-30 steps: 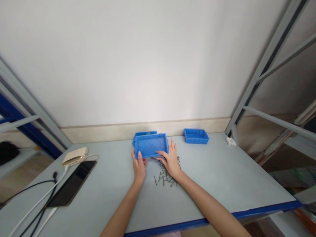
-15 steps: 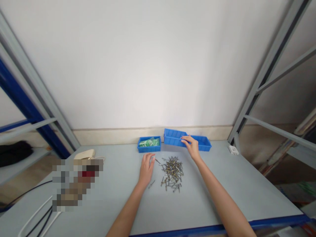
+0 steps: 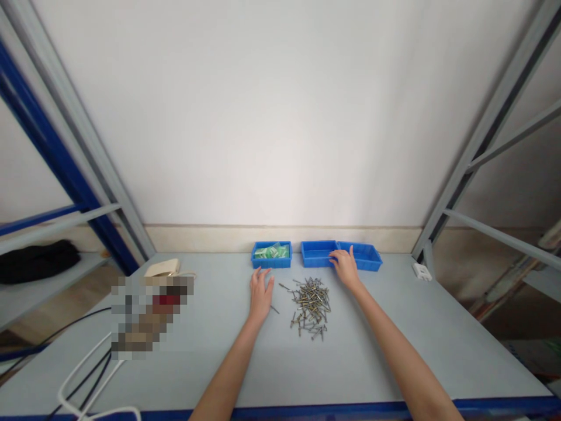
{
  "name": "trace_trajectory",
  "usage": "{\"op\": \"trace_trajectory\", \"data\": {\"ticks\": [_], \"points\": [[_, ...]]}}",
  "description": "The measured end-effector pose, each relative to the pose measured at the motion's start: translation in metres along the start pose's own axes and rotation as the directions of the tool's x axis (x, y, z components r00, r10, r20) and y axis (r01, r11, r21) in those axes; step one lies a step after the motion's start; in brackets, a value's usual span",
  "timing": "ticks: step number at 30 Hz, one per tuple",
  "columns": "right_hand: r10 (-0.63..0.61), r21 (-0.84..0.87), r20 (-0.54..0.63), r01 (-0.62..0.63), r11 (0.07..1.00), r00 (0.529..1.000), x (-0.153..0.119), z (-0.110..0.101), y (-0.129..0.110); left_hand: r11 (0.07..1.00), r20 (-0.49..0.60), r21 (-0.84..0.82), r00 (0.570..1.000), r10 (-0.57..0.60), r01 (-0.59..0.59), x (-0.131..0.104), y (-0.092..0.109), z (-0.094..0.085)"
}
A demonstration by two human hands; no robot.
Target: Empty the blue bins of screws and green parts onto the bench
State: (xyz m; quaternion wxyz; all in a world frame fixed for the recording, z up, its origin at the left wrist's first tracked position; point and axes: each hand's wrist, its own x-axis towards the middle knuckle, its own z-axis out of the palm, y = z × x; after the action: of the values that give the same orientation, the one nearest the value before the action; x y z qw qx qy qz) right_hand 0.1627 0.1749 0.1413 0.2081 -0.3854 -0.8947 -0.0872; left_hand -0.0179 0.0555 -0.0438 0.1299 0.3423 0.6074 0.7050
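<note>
Two hands at frame centre, left hand (image 3: 261, 290) flat on the bench (image 3: 377, 345) with fingers apart, right hand (image 3: 346, 268) with fingers spread touching the middle blue tray (image 3: 318, 254), loose rivets (image 3: 311, 306) between them.

Bare table (image 3: 372, 345) lies open around the rivet pile (image 3: 310, 307); three blue bins (image 3: 318, 254) block the rear.
</note>
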Motion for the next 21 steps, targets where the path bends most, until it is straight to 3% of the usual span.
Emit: {"op": "trace_trajectory", "data": {"ticks": [4, 6, 7, 10, 13, 15, 18, 21], "points": [[-0.145, -0.089, -0.003, 0.144, 0.986, 0.989, -0.008, 0.005, -0.038, 0.997, -0.030, -0.068, 0.999, -0.025, 0.023, 0.002, -0.004, 0.004], [-0.236, -0.067, 0.099, 0.243, 0.968, 0.967, -0.008, 0.016, -0.066, 0.993, -0.035, -0.112, 0.998, -0.050, 0.046, 0.001, -0.003, 0.004], [-0.225, -0.056, 0.142, 0.235, 0.970, 0.964, -0.005, 0.023, -0.079, 0.989, -0.036, -0.135, 0.997, -0.062, 0.056, 0.000, -0.002, 0.004], [0.039, -0.133, 0.218, -0.010, 0.991, 0.975, 0.012, 0.048, -0.110, 0.977, -0.042, -0.197, 0.995, -0.089, 0.080, -0.003, 0.001, 0.000], [0.305, -0.179, 0.363, -0.255, 0.950, 0.880, 0.035, 0.070, -0.120, 0.970, -0.063, -0.222, 0.991, -0.121, 0.104, -0.006, 0.001, -0.004], [0.340, -0.161, 0.421, -0.299, 0.940, 0.841, 0.047, 0.080, -0.118, 0.962, -0.086, -0.236, 0.983, -0.162, 0.137, -0.006, -0.002, -0.005], [0.300, -0.096, 0.460, -0.289, 0.953, 0.836, 0.051, 0.086, -0.109, 0.928, -0.071, -0.275, 0.957, -0.280, 0.251, -0.005, -0.006, -0.003], [0.256, -0.020, 0.488, -0.283, 0.959, 0.834, 0.038, 0.084, -0.101, 0.899, 0.017, -0.282, 0.938, -0.345, 0.336, -0.003, -0.004, 0.000]]}}
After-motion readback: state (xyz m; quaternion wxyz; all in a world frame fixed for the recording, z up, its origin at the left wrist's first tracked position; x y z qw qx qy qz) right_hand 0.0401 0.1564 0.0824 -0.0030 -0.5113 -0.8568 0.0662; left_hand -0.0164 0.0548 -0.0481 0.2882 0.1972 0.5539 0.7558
